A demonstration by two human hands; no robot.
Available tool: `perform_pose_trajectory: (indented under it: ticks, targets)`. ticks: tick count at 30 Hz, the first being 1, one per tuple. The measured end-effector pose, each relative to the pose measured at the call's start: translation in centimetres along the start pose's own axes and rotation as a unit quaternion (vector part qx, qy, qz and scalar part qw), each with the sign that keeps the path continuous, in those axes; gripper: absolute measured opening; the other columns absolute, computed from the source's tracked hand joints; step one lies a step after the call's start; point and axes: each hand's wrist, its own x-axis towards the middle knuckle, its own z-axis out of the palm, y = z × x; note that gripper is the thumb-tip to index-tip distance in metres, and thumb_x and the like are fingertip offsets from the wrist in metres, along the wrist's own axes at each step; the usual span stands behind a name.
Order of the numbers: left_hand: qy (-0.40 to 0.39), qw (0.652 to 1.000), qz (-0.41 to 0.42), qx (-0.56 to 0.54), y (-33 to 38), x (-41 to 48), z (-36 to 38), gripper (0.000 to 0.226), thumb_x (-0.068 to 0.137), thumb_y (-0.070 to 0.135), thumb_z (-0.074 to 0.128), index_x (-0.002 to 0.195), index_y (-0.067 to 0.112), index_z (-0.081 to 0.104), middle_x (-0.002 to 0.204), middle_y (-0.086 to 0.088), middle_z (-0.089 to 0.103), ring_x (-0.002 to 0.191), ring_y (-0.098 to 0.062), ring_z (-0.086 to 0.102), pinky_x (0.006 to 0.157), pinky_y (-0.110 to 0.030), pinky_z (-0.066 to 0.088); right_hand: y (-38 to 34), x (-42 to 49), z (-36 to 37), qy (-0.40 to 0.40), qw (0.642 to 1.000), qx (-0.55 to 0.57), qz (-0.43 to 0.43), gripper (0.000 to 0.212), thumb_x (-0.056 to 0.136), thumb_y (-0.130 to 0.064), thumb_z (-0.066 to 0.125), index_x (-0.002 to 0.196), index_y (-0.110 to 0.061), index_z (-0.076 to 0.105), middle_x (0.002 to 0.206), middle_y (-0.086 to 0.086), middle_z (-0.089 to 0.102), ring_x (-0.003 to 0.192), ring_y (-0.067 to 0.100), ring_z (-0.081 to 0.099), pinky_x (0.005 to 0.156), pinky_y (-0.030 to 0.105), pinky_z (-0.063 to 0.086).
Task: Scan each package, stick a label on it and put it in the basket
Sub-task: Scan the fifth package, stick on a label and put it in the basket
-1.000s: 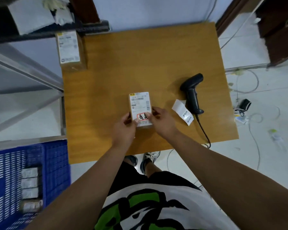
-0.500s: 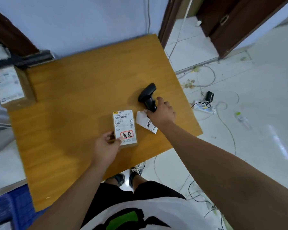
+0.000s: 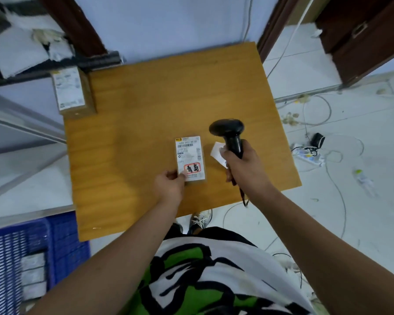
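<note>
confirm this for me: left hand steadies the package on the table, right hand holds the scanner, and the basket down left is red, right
Not quite: the basket is blue, as the head view shows. The rest holds: the left hand steadies the package on the table, the right hand holds the scanner.

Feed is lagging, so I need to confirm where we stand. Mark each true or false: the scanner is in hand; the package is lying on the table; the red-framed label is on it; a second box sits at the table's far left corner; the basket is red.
1. The right hand holds the barcode scanner. True.
2. The package is in the basket. False: it lies on the wooden table, the left hand at its near corner.
3. The package carries a red-framed label. True.
4. A second cardboard box sits at the table's far left corner. True.
5. The basket is red. False: it is blue.
</note>
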Motion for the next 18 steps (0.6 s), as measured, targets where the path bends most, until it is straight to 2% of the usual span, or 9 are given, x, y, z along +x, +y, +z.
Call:
perform_pose_trajectory:
  ticks: [2,4,6,9,11,13,16,18]
  targets:
    - [0.031,0.999,0.007,0.012,-0.2,-0.5,-0.6,0.029,0.090,0.025,0.080,0.108,0.003,0.072,0.104,-0.008,0.077,0.087,-0.023,0.070,0.074,-0.029,0.054,-0.5,-0.7,1.9,-0.039,0.999,0.022,0.014,0.029,0.101,-0.043,0.059,0.108,-0.016,0.056,0.065,0.005,0.057,0.054,0.021,0.059,0.054,0.034,0.052]
    - [0.041,0.999,0.017,0.029,-0.6,-1.0,-1.0,0.031,0.090,0.028,0.079,0.108,0.004,0.072,0.101,-0.007,0.077,0.081,-0.017,0.065,0.060,-0.024,0.044,-0.9,-0.8,3.8,-0.054,0.998,0.017,0.025,0.028,0.101,-0.044,0.058,0.104,-0.017,0.056,0.059,0.003,0.056,0.048,0.022,0.058,0.059,0.042,0.056]
    - [0.035,0.998,0.024,0.048,-0.6,-1.6,-1.2,0.028,0.092,0.029,0.076,0.108,0.006,0.070,0.098,-0.002,0.074,0.079,-0.015,0.063,0.053,-0.018,0.037,-1.4,-0.4,5.3,-0.059,0.998,0.003,0.034,0.025,0.102,-0.043,0.057,0.102,-0.018,0.056,0.059,0.004,0.057,0.045,0.022,0.057,0.061,0.044,0.058]
    - [0.027,0.998,0.014,0.049,-0.3,-1.6,-1.2,0.028,0.092,0.028,0.076,0.108,0.007,0.068,0.095,-0.001,0.070,0.084,-0.018,0.065,0.050,-0.017,0.037,-1.9,0.2,6.6,-0.056,0.998,-0.013,0.038,0.022,0.101,-0.042,0.057,0.102,-0.020,0.055,0.069,0.005,0.060,0.045,0.022,0.058,0.058,0.042,0.058]
    - [0.022,0.999,0.010,0.043,0.0,-1.6,-1.2,0.029,0.092,0.026,0.077,0.108,0.005,0.067,0.097,-0.002,0.068,0.087,-0.018,0.064,0.046,-0.011,0.039,-2.1,0.6,7.0,-0.051,0.997,-0.046,0.036,0.024,0.101,-0.043,0.058,0.107,-0.019,0.056,0.079,0.007,0.066,0.049,0.022,0.061,0.049,0.030,0.053]
    - [0.023,0.998,0.008,0.050,-0.2,-1.3,-1.3,0.028,0.091,0.029,0.078,0.105,0.007,0.068,0.100,-0.005,0.072,0.085,-0.019,0.064,0.049,-0.016,0.041,-2.2,0.8,7.1,-0.051,0.996,-0.067,0.038,0.026,0.101,-0.042,0.057,0.110,-0.017,0.056,0.082,0.009,0.068,0.051,0.021,0.061,0.042,0.023,0.046]
    - [0.021,0.998,0.013,0.064,-0.5,-0.9,-1.4,0.021,0.090,0.032,0.078,0.092,0.015,0.065,0.095,-0.006,0.074,0.083,-0.022,0.066,0.060,-0.027,0.042,-2.2,0.9,7.0,-0.050,0.996,-0.067,0.038,0.021,0.102,-0.038,0.057,0.106,-0.017,0.058,0.076,0.008,0.066,0.046,0.020,0.059,0.041,0.023,0.045]
    - [0.015,0.997,0.015,0.078,-0.5,-0.7,-1.4,0.022,0.090,0.031,0.077,0.084,0.019,0.059,0.084,-0.001,0.069,0.076,-0.021,0.061,0.055,-0.026,0.038,-2.1,0.9,6.8,-0.050,0.996,-0.055,0.040,0.018,0.102,-0.036,0.057,0.101,-0.019,0.058,0.071,0.007,0.064,0.045,0.020,0.057,0.045,0.027,0.048]
